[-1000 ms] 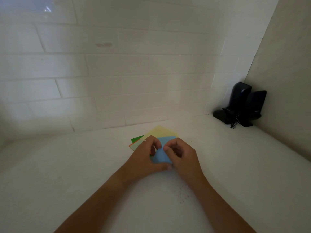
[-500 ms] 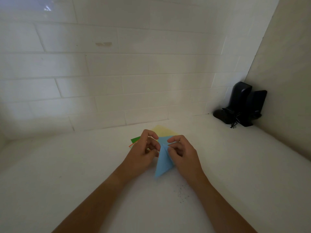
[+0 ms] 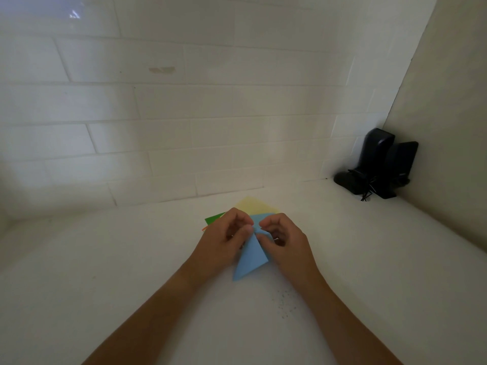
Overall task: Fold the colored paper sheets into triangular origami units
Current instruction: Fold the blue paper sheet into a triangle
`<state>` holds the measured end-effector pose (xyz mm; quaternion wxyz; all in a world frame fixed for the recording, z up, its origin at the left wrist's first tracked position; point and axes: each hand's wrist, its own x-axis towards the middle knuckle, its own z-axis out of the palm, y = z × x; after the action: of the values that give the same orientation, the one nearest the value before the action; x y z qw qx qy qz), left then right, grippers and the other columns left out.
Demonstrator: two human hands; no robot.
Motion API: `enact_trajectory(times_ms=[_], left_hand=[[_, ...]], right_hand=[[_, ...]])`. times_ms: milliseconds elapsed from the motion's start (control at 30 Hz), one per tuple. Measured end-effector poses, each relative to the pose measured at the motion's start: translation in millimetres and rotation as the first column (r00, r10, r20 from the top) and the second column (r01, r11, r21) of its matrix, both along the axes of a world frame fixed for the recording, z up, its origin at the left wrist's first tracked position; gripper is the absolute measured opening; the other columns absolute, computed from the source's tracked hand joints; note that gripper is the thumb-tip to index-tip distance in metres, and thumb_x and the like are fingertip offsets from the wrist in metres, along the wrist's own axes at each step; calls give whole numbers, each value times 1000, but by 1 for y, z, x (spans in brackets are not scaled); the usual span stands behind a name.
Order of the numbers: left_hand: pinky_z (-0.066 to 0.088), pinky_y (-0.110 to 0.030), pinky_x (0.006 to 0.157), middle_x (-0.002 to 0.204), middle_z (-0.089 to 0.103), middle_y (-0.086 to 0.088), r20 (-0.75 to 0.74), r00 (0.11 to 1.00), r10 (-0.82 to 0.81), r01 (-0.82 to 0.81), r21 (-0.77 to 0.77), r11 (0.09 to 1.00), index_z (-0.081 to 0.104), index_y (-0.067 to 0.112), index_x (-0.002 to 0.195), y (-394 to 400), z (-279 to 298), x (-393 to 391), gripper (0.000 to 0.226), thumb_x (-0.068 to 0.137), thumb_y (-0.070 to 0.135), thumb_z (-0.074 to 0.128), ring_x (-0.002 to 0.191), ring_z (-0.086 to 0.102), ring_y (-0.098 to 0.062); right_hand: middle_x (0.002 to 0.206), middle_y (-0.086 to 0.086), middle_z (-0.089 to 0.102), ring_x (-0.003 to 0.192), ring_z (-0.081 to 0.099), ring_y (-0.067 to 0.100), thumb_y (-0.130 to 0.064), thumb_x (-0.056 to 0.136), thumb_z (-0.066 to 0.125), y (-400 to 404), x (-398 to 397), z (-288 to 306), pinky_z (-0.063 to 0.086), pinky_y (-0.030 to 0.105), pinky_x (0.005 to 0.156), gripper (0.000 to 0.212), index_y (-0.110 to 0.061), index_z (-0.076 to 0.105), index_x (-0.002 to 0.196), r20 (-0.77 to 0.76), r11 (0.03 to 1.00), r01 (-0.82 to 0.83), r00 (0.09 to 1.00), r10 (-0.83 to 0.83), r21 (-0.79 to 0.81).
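White tiles are backing the tabletop (image 3: 105, 259) where both hands, left hand (image 3: 220, 245) and right hand (image 3: 286, 245), are pinching the half-folded blue sheet (image 3: 250, 259), while yellow (image 3: 253, 205), green (image 3: 214, 218) and orange (image 3: 204, 228) sheets are lying beneath, apparently unfolded.

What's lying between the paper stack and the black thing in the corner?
Nothing: in the head view, bare white counter runs from the paper stack to the black thing.
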<state>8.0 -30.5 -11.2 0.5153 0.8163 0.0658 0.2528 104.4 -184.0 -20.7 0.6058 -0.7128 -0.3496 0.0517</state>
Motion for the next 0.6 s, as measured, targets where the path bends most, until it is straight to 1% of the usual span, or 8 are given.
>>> enact_trajectory(times_ms=[100, 167, 267, 333, 400, 467, 533, 600], left_hand=[[55, -27, 68, 85, 70, 4, -18, 1000, 13, -14, -33, 999, 62, 19, 93, -1, 1, 0, 9, 99, 22, 68, 76, 66, -10], [55, -31, 70, 86, 70, 1, -40, 999, 20, -21, -28, 999, 60, 18, 91, 1, -1, 0, 15, 95, 19, 74, 78, 69, -14], [54, -32, 72, 88, 69, -2, -65, 998, 16, -19, -55, 998, 58, 18, 90, 3, -3, 1, 16, 93, 13, 73, 81, 70, -21], [53, -32, 71, 86, 68, 0, -70, 998, -6, -1, -99, 995, 59, 16, 91, 3, -2, 1, 14, 96, 17, 71, 78, 68, -18], [54, -32, 72, 85, 67, 4, -74, 997, -17, 7, -138, 990, 60, 13, 92, 4, -2, 1, 13, 97, 16, 71, 79, 68, -13], [57, -40, 76, 86, 69, 2, -84, 996, -20, 6, -164, 986, 61, 12, 93, 5, -3, 1, 11, 96, 15, 71, 82, 71, -16], [58, -44, 78, 89, 70, -1, -93, 995, -20, 3, -175, 985, 62, 12, 95, 5, -2, 0, 10, 96, 16, 72, 83, 72, -18], [56, -45, 77, 89, 70, -3, -101, 995, -28, 8, -199, 980, 62, 9, 96, 4, -1, 0, 12, 97, 17, 72, 82, 71, -18]], right_hand=[[84, -10, 69, 75, 63, 4, -15, 91, 77, 0, -2, 2, 47, 17, 64, 10, -19, 68, 92, 28, 999, -32, 999, 32, 0], [80, -8, 68, 73, 61, 5, -14, 91, 77, -1, -3, 4, 46, 17, 62, 10, -17, 68, 88, 46, 999, -53, 998, 53, 2], [79, -5, 67, 73, 60, 7, -16, 90, 78, -1, -4, 5, 46, 19, 62, 12, -17, 68, 84, 59, 998, -57, 997, 56, 15], [80, -4, 67, 74, 62, 14, -16, 91, 77, 0, -4, 4, 48, 22, 63, 11, -18, 68, 85, 65, 998, -66, 996, 65, 17], [80, -1, 67, 75, 61, 22, -13, 91, 76, 0, -4, 2, 48, 28, 64, 11, -18, 67, 87, 88, 997, -82, 993, 81, 11], [80, 0, 66, 75, 60, 25, -11, 90, 76, 1, -4, 1, 49, 33, 64, 11, -18, 67, 87, 103, 997, -82, 991, 81, 6], [80, -2, 66, 74, 61, 23, -10, 90, 77, 1, -2, 0, 50, 33, 63, 12, -17, 67, 87, 114, 998, -67, 991, 66, 11], [79, -5, 65, 71, 59, 15, -7, 90, 76, 1, -2, 0, 49, 27, 63, 12, -16, 68, 86, 135, 998, -59, 989, 56, 21]])
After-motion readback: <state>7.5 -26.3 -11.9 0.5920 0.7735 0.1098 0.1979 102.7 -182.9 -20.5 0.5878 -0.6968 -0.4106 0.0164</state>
